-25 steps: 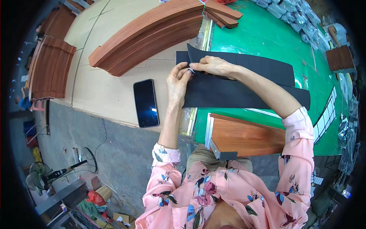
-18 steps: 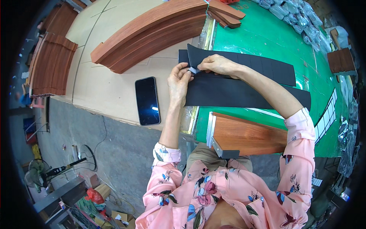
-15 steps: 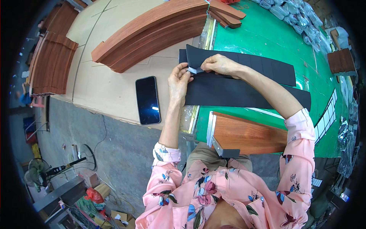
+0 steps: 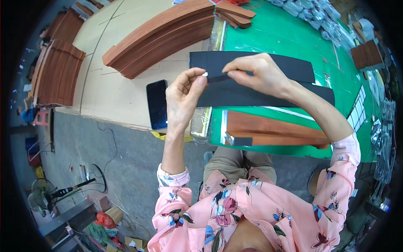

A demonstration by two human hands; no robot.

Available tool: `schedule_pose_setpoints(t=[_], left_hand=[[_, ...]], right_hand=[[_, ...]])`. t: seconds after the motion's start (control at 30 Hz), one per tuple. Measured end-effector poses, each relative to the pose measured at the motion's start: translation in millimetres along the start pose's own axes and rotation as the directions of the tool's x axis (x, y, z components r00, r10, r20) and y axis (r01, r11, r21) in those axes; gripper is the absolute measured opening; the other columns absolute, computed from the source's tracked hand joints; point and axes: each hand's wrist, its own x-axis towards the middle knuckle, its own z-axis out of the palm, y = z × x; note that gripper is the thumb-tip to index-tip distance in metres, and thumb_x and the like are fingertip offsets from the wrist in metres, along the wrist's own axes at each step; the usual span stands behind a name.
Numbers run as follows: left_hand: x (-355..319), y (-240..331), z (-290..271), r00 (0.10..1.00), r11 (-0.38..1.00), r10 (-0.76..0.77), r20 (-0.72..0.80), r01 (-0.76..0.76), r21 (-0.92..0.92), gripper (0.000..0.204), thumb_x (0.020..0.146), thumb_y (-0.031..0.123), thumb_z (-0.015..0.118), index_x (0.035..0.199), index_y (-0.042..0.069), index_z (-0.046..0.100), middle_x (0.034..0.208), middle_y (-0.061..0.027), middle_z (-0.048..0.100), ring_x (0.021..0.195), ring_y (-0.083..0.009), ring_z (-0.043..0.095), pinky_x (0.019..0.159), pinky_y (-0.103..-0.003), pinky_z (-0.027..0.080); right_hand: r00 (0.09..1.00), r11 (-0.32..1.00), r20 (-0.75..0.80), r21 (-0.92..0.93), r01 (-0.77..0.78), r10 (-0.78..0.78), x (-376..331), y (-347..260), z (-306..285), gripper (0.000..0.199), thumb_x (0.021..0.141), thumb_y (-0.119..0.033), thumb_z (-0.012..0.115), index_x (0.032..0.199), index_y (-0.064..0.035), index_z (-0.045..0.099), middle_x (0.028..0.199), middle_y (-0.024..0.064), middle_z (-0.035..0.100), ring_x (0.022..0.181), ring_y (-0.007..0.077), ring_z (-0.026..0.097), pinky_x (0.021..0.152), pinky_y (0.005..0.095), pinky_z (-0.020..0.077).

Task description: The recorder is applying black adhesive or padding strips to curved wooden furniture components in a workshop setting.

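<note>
My left hand [image 4: 182,94] is closed, thumb and forefinger pinching a small white piece [image 4: 205,74]. To its right, my right hand [image 4: 264,76] has thumb and forefinger pressed together at the end of a short thin dark strip [image 4: 217,78]. That strip spans the gap between both hands; against the black behind it, its edges are hard to make out. Below the hands lie two long black sheets, a far one [image 4: 289,67] and a near one [image 4: 268,95], partly covered by my right hand and forearm.
A black phone [image 4: 157,105] lies on cardboard [image 4: 138,94] beside my left wrist. Curved wood-brown mouldings [image 4: 163,40] are stacked beyond it. On the green tabletop [image 4: 243,40], a brown panel [image 4: 268,129] sits along the near edge. Grey plastic-wrapped bundles [image 4: 312,17] are piled far right.
Both hands have come up off the black sheets, and the right one has turned, knuckles higher. The far sheet's raised left corner now lies flat. The view has shifted slightly.
</note>
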Motion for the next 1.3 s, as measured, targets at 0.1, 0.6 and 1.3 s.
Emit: schedule_pose_setpoints(t=[0.1,0.6,1.3], left_hand=[[-31.2,21.8,13.5,0.989,0.995,0.032,0.147,-0.046,0.093,0.016,0.083,0.008,0.062,0.096,-0.001,0.059,0.081,0.0003,0.055,0.074,-0.0054,0.051,0.065,-0.018,0.041],[-159.8,60.7,135.9,0.82,0.971,0.186,0.542,-0.239,0.028,0.015,0.072,-0.001,0.067,0.084,-0.004,0.058,0.08,-0.0069,0.06,0.068,-0.01,0.052,0.06,-0.021,0.043],[-159.2,0.5,245.4,0.411,0.581,0.456,0.789,-0.809,0.086,0.041,0.06,0.012,0.078,0.095,0.001,0.059,0.08,-0.0089,0.063,0.065,-0.0221,0.059,0.057,-0.031,0.046]], right_hand=[[0.939,0.929,-0.12,-0.232,0.288,-0.321,-38.3,-26.6,-11.9,0.011,0.072,-0.005,0.063,0.083,-0.0029,0.064,0.068,0.0098,0.062,0.061,0.023,0.062,0.063,0.0317,0.0517],[0.723,0.651,-0.342,-0.734,0.193,-0.6,-273.4,-87.6,-40.8,0.024,0.067,-0.01,0.067,0.089,-0.0024,0.064,0.076,0.0064,0.062,0.072,0.0185,0.063,0.079,0.0417,0.0502],[0.904,0.953,-0.422,-0.298,-0.061,-0.074,-374.2,-10.3,-56.7,0.027,0.061,-0.011,0.073,0.087,-0.0069,0.066,0.083,0.0032,0.061,0.075,0.0202,0.057,0.061,0.0298,0.0491]])
